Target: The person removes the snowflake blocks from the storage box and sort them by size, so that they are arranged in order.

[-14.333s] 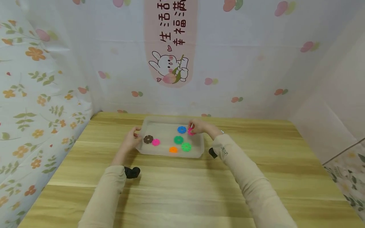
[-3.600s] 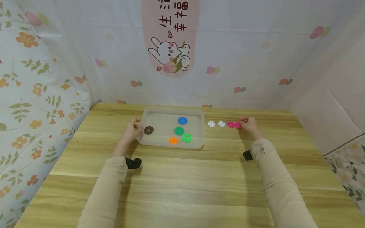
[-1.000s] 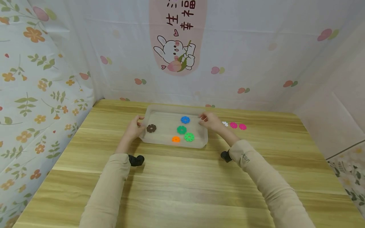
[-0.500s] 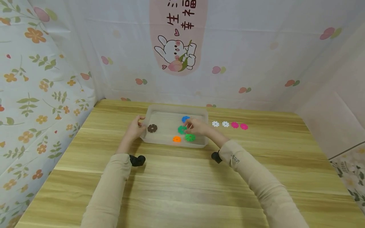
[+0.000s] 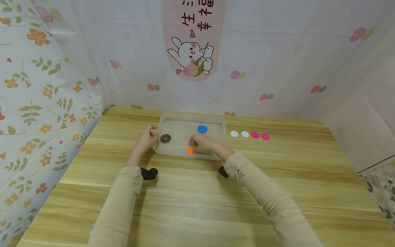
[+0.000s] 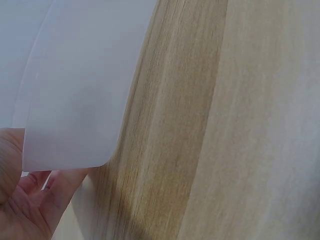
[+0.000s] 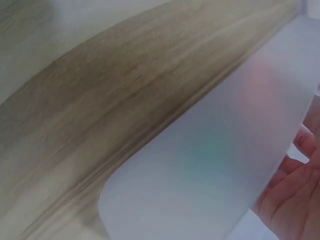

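Note:
In the head view, my left hand [image 5: 145, 140] holds the left end of a translucent plastic tray [image 5: 172, 116], thumb over the rim. The left wrist view shows the fingers behind the tray's corner. My right hand [image 5: 202, 143], slightly blurred, reaches inside the tray with fingers bent downward. Its fingertips are right at an orange notched snowflake disc [image 5: 190, 150] near the front wall. A light green disc [image 5: 207, 152] shows partly beneath this hand, and the dark green one is mostly hidden. A blue disc [image 5: 202, 129] lies behind it, a brown disc [image 5: 165, 138] near my left thumb.
Two white discs [image 5: 234, 133] and two pink discs [image 5: 255, 134] lie in a row on the wooden table [image 5: 191, 199], right of the tray. Floral cloth [image 5: 129, 51] hangs behind and at the sides. Black wrist devices [image 5: 149, 174] show at both cuffs.
Both pink discs have left the tray for the row at right. Since then my right hand has come back over the tray, moving left and forward to the orange disc. My left hand stays put.

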A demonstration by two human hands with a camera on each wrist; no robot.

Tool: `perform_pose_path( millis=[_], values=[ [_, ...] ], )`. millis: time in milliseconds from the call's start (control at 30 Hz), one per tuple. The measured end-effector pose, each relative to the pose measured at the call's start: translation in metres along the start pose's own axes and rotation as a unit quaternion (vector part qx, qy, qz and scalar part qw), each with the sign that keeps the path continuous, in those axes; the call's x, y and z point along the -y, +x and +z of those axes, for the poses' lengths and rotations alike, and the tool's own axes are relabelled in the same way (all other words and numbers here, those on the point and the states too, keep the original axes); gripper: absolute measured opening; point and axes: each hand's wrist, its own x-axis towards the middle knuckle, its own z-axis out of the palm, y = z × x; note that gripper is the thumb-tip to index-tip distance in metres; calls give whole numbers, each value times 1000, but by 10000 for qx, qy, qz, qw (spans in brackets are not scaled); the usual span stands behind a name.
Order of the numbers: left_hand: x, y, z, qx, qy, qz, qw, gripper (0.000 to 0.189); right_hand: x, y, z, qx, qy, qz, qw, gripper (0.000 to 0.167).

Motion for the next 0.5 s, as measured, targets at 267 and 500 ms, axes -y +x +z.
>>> perform_pose_path(
  millis=[267,500],
  values=[
    [-2,-1,1,-13,45,15,10000,48,5,3,7,-186,-272,-215,9992,18],
    [-2,-1,1,-50,64,14,10000,47,8,2,6,-162,-154,-170,9996,16]
  ],
)
